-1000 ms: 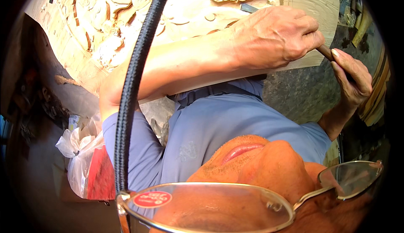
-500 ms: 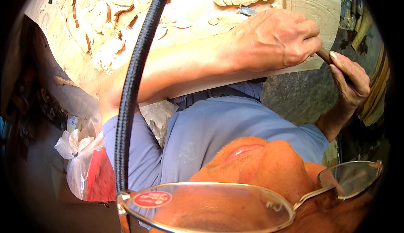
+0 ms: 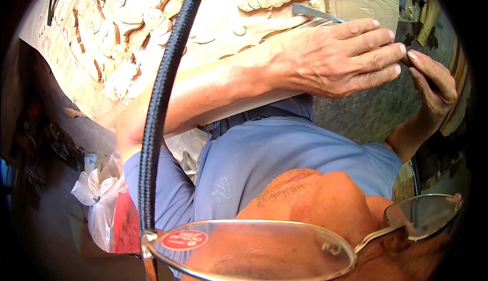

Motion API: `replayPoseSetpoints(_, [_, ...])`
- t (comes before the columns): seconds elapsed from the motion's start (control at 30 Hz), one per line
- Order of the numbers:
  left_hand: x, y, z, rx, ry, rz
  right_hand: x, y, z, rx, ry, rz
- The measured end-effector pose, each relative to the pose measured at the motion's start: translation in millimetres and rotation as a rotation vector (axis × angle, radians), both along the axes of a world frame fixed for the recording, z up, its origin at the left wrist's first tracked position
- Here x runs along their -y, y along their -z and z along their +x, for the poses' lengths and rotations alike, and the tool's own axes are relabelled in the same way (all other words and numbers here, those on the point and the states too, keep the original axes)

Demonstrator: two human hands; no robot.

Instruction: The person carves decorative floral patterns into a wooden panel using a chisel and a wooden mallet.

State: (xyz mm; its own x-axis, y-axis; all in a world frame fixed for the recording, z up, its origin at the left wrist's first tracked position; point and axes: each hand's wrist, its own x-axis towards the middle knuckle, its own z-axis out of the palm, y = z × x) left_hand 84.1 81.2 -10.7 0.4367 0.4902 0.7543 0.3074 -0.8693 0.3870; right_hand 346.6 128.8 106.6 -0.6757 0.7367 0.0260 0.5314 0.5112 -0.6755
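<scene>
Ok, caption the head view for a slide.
Beside a carved wooden panel, the open left hand lies across a chisel while the right hand holds the handle end.

Wood, Metal, Cloth, Plastic

Carved panel (image 3: 223, 11): pale bare wood, matt; from my remote station I see rough-cut relief.
Chisel blade (image 3: 318, 14): grey metal, smooth, dull sheen.
Cord (image 3: 168, 72): black braided textile, ribbed.
Shirt (image 3: 284, 146): blue cloth, matt, creased.
Bag (image 3: 104, 205): translucent plastic, glossy, crinkled.
Spectacle frame (image 3: 254, 222): shiny gold-toned metal.
Lens sticker (image 3: 184, 240): red, smooth.
</scene>
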Motion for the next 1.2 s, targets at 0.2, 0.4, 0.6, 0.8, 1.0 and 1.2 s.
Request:
replayPoseSetpoints(0.2, [5.6, -12.8, -10.8, -0.055, 0.222, 0.128, 30.8, 22.4, 45.6, -0.237, 0.490, -0.122])
replayPoseSetpoints(0.4, [13.4, 0.8, -18.9, -0.208, 0.322, 0.131, 32.6, 86.8, 7.5, -0.769, 0.829, -0.135])
replayPoseSetpoints(0.6, [-2.3, 28.8, -9.7, -0.240, 0.317, 0.173, 13.6, 144.6, -0.1, -0.863, 1.000, -0.109])
replayPoseSetpoints(0.8, [0.7, 24.1, -7.0, -0.247, 0.289, 0.196, 3.7, 136.2, -11.6, -0.688, 1.114, -0.041])
replayPoseSetpoints(1.0, [0.3, 35.4, -16.4, -0.334, 0.239, 0.272, -12.1, 154.3, -21.1, -0.690, 1.078, -0.034])
replayPoseSetpoints(1.2, [10.3, 32.0, -31.6, -0.481, 0.156, 0.316, -16.3, 169.8, -26.1, -0.652, 1.117, 0.048])
